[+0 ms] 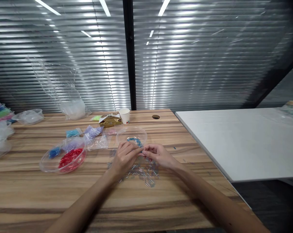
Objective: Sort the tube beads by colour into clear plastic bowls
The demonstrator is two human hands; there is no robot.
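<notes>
Both hands meet over the table, fingertips almost touching. My left hand (127, 156) is closed, with thumb and forefinger pinched together. My right hand (158, 155) is also closed in a pinch. What lies between the fingertips is too small to make out, though a bit of blue shows there. Just behind the hands stands a clear round bowl (144, 133), partly hidden by them. Small blue pieces (136, 141) lie in a curve inside it. Under and around my hands many small clear, silvery tube-like pieces (144, 174) are scattered on the wood.
Left of my hands, a clear container (45, 165) holds red pieces (70, 159) and blue ones (54, 152). Small plastic bags (93, 132) lie behind it. Farther back are a paper cup (124, 116) and a gold packet (110, 121). A white table (246, 142) adjoins at right.
</notes>
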